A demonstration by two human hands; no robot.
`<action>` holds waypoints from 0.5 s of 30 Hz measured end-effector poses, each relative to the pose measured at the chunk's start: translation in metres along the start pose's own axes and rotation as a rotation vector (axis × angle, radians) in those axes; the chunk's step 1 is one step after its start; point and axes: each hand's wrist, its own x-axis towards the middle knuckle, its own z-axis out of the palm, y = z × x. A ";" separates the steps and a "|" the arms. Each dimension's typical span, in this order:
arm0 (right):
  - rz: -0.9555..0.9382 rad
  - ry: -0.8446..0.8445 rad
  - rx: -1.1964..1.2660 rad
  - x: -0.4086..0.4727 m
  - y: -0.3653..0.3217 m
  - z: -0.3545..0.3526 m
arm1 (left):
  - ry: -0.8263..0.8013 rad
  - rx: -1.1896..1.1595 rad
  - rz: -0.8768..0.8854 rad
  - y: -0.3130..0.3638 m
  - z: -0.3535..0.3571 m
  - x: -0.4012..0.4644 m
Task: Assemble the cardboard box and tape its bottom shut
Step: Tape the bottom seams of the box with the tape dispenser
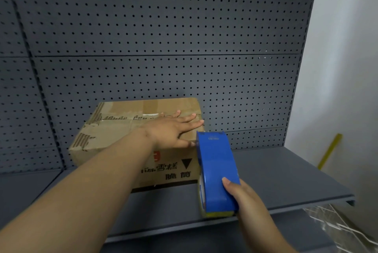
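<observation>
A brown cardboard box (pixel 114 130) stands on the grey shelf (pixel 276 173), its flaps folded shut on top, with old tape marks and black printed characters on its near side. My left hand (pixel 171 130) lies flat on the top flaps near the box's right end, fingers spread. My right hand (pixel 243 195) grips a blue tape dispenser (pixel 216 169) by its lower end. The dispenser's upper end sits at the box's top right corner, close to my left thumb. A roll of tape shows at the dispenser's left side.
A dark grey pegboard panel (pixel 163 27) rises behind the box. A white wall (pixel 347 68) stands at the right with a yellow strip (pixel 330 150) leaning on it. Tiled floor (pixel 343 230) shows below the shelf's right end.
</observation>
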 end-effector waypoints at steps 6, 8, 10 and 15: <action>0.007 -0.001 0.002 -0.012 0.007 -0.007 | 0.007 -0.003 0.000 -0.001 0.002 0.000; -0.014 -0.007 -0.018 -0.013 0.006 -0.008 | 0.003 -0.017 -0.003 -0.001 0.001 0.000; -0.010 -0.009 -0.040 -0.015 0.009 -0.010 | 0.000 -0.026 -0.004 -0.001 0.000 0.000; 0.054 -0.013 -0.051 -0.022 0.017 -0.016 | -0.010 -0.036 -0.004 -0.004 -0.001 0.000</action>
